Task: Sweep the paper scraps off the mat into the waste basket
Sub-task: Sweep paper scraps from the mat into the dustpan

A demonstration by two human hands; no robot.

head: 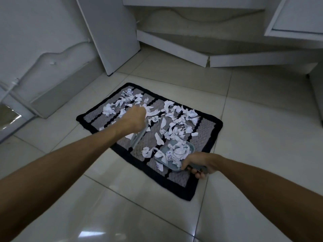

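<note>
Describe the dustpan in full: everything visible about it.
The dustpan is a small, shallow tray that looks like pale blue-grey plastic, with a raised rim and a short handle. It rests on the near right part of the mat, its open edge facing left toward the loose paper scraps. Crumpled white scraps, some with blue writing, already fill it. The right hand grips its handle, hiding most of it.

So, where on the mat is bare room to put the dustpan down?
Bare: the mat strip near its front border, and the right edge strip beside the dustpan. Crowded: paper scraps cover the middle and far part.
</note>
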